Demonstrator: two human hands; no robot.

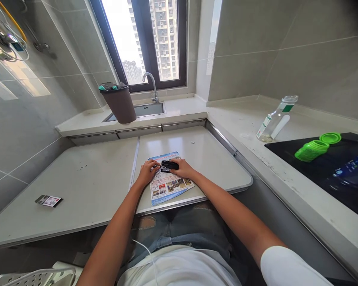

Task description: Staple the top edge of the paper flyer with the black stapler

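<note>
My right hand (184, 168) is closed around the back end of a black stapler (170, 164), whose jaws stand apart. At the stapler's front end, the fingers of my left hand (147, 172) are pinched together; what they hold is too small to make out. Beneath both hands a printed leaflet (167, 198) with a blue border and small photos lies flat on the white folding table (223, 171). A short, thin grey strip (192, 142) rests on the table beyond my right hand. Far to the left lies a small opened packet (49, 201).
A brown bin (119, 104) stands at the sink's edge (149, 110), near the tap (152, 85). On the right counter are a glass bottle (276, 121), a green container with its lid up (312, 151) and a blue bottle (353, 171). A white basket (35, 277) is at lower left.
</note>
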